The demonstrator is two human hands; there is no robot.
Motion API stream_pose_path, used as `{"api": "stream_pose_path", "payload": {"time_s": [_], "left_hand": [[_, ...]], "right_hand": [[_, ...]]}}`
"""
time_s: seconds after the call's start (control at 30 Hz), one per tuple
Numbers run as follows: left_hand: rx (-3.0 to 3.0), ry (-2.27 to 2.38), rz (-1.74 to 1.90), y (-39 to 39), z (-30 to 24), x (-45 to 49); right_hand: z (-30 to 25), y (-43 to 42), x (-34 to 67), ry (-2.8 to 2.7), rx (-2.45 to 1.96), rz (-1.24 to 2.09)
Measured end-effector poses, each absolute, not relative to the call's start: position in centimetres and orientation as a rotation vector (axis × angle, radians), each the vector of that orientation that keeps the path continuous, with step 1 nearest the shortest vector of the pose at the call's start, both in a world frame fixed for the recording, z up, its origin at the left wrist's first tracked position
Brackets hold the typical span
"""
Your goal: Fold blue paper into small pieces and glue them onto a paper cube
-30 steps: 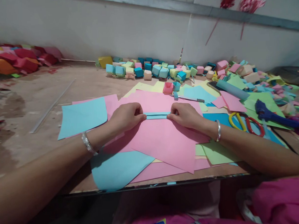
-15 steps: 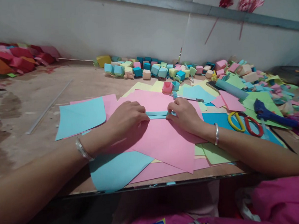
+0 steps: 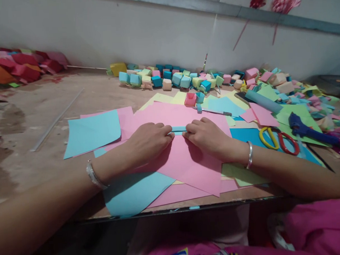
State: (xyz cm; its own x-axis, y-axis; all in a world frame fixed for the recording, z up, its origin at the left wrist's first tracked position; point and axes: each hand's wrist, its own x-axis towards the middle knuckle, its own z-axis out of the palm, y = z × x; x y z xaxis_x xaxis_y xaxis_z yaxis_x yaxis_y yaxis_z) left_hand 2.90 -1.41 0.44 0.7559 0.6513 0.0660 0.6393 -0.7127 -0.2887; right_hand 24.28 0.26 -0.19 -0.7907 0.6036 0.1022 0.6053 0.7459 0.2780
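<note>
A narrow folded blue paper strip (image 3: 178,129) lies on a pile of pink paper sheets (image 3: 188,160) in the middle of the table. My left hand (image 3: 148,142) presses on its left end with bent fingers. On the strip's right end my right hand (image 3: 208,135) does the same, fingers curled down. Only a short piece of the strip shows between the two hands. A silver bangle sits on each wrist.
Light blue sheets (image 3: 92,131) lie left and at the front edge. Yellow-and-red scissors (image 3: 277,141) and a blue glue gun (image 3: 308,131) lie right. A row of small paper cubes (image 3: 170,80) runs along the back wall. A pink paper cup (image 3: 190,99) and a craft knife (image 3: 214,111) sit behind the hands.
Both hands have slid toward each other along the blue strip, so less of it shows between them. The fingers now lie flatter on the paper.
</note>
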Motion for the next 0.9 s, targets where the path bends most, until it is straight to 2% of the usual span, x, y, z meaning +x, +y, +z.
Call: {"api": "stream_pose_path", "payload": {"time_s": [0.3,0.47,0.57,0.77,0.9], "left_hand": [[-2.644,-1.023,0.116,-1.7,1.2,2.9],[-2.571,-1.260,0.381,-2.1,2.3,2.3],[-2.512,-1.424,0.406,-1.9,2.7,1.3],[-2.423,-1.527,0.182,-1.6,3.0,0.9],[-2.366,-1.397,-0.325,-0.9,2.2,1.2]], "right_hand": [[0.0,-1.1,24.6,-3.036,-1.254,-0.597],[-0.4,-1.0,24.7,-3.014,-1.226,-0.630],[-0.5,-0.9,24.9,-3.026,-1.208,-0.602],[-0.9,-0.9,25.0,-2.975,-1.191,-0.619],[-1.1,-1.0,24.9,-2.941,-1.175,-0.622]]}}
